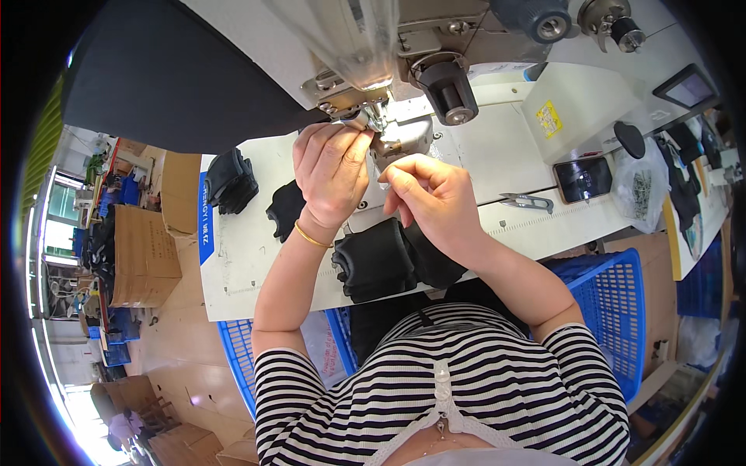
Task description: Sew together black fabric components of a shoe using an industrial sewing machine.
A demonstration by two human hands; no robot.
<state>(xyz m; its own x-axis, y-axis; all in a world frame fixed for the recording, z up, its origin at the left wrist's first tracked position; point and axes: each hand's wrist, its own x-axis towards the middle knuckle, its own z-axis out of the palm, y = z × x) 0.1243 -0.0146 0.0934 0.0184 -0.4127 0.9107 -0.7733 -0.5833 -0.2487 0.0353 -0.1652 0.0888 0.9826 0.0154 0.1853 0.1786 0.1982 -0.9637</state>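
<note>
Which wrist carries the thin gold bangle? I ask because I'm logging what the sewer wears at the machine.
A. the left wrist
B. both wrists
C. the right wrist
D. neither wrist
A: the gold bangle circles the wrist just below the left hand, while the wrist of the right hand is bare.

Metal presser foot (pixel 386 133) of the sewing machine, between fingertips.

matt black cloth (pixel 381 260), shiny metal sewing machine (pixel 404 132)
</note>
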